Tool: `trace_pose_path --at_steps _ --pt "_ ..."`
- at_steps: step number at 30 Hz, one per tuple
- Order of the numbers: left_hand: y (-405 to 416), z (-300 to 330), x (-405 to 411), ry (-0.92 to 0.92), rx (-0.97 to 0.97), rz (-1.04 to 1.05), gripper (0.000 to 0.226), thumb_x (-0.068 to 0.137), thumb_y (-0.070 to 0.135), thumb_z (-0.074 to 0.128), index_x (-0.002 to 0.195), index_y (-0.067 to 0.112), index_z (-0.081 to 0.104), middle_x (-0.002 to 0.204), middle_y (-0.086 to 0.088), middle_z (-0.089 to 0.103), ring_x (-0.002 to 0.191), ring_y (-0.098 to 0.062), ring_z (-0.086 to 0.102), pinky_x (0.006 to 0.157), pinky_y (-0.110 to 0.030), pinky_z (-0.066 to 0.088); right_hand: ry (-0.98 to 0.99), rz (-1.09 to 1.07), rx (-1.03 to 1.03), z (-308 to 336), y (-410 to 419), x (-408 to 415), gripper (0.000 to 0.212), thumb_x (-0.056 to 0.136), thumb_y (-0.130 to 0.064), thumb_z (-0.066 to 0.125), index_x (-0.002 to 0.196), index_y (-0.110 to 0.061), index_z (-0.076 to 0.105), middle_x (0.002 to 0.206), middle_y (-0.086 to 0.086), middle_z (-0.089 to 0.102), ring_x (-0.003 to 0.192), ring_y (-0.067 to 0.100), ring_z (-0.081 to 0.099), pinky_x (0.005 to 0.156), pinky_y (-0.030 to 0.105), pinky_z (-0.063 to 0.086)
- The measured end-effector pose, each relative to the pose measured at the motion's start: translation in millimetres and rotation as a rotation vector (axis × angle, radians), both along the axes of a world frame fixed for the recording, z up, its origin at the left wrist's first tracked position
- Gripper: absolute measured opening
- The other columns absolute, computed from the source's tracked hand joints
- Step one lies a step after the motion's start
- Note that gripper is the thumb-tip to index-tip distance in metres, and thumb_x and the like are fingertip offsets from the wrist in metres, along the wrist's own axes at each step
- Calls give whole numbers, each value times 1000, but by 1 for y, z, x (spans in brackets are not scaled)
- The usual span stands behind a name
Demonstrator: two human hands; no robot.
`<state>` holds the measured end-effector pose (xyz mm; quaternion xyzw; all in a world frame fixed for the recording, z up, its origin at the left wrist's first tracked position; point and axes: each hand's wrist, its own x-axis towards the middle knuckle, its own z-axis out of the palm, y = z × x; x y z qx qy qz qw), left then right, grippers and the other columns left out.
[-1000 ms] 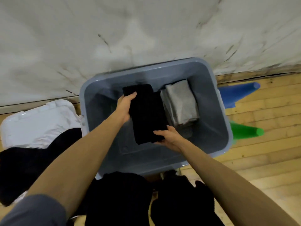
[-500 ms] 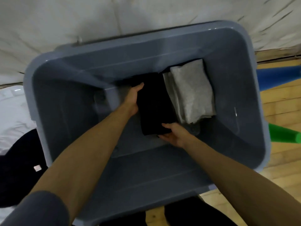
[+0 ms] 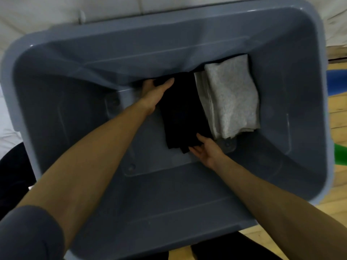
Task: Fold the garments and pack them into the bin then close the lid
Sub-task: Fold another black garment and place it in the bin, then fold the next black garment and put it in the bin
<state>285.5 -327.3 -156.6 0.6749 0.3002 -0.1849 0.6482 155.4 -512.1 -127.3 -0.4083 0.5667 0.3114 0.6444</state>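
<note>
A grey plastic bin (image 3: 56,102) fills the view, lid off. On its floor lies a folded black garment (image 3: 183,113), and a folded light grey garment (image 3: 231,98) lies right beside it. My left hand (image 3: 155,91) holds the black garment's far left corner, thumb on top and fingers under the cloth. My right hand (image 3: 204,150) is at the garment's near edge, palm up with fingers straight and slipped under the fabric.
A white lid or cloth (image 3: 7,128) lies left of the bin, with dark garments (image 3: 13,175) on the floor beside it. Blue (image 3: 337,79) and green (image 3: 340,154) objects stick out past the bin's right rim on the wooden floor (image 3: 338,117). A pale wall stands behind.
The camera has come much closer over the bin. Both hands have lowered the black garment down onto the bin floor next to the grey one.
</note>
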Motion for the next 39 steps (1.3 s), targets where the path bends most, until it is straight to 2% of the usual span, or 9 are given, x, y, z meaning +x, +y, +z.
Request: trace_pose_path --at_steps 2,6,15,19,21,24,29,35,39 --pt "1 -1 -2 -2 -4 66 35 80 27 80 107 8 69 109 1 69 94 -6 66 77 -11 50 1 28 -7 -1 -1 -1 43 94 -18 62 136 -13 51 130 9 60 104 21 63 71 30 56" --pt "11 -6 -14 94 -57 201 29 78 33 81 101 18 72 106 3 73 95 -11 69 80 -29 56 32 146 3 1 -2 -5 39 93 -25 65 129 -17 52 109 5 63 99 20 65 72 29 55" --pt "32 22 -53 254 -44 74 21 92 42 64 89 22 61 75 2 63 58 -9 56 56 -22 50 174 572 -32 32 8 -12 14 96 -19 59 107 -11 61 114 12 65 86 20 64 64 31 56" --pt "44 66 -68 290 -28 -48 10 98 27 56 97 18 61 73 1 65 47 -4 57 52 -19 44 4 663 -84 70 29 -1 27 96 -15 59 120 -4 58 100 13 66 91 27 66 89 43 56" --pt "55 99 -75 293 -16 -87 7 99 25 55 95 21 59 76 0 64 50 -7 58 54 -20 45 -58 725 -98 97 46 6 26 96 -16 59 119 -5 59 100 13 67 91 27 67 90 44 55" --pt "77 151 -86 265 -17 -100 11 99 24 54 106 18 60 79 -2 63 58 -12 57 51 -19 46 -144 810 -104 143 74 16 19 97 -16 57 114 -10 60 93 9 68 80 24 67 68 33 56" --pt "120 225 -117 177 -41 -19 17 98 25 55 109 13 61 90 -9 66 66 -17 62 66 -27 51 -309 945 -116 205 123 27 9 96 -16 55 103 -13 60 85 7 65 73 21 65 84 39 55" --pt "183 300 -169 16 -47 82 17 99 19 51 106 15 66 88 -6 70 72 -18 65 69 -29 52 -467 1064 -93 263 202 12 12 96 -11 57 106 -10 63 88 11 65 64 21 64 48 23 54" --pt "232 313 -213 23 -1 168 21 99 16 49 112 12 65 93 -10 69 76 -20 65 77 -34 54 -514 1180 -38 276 249 -7 22 94 -15 62 115 -9 65 97 13 71 71 22 69 66 33 57"
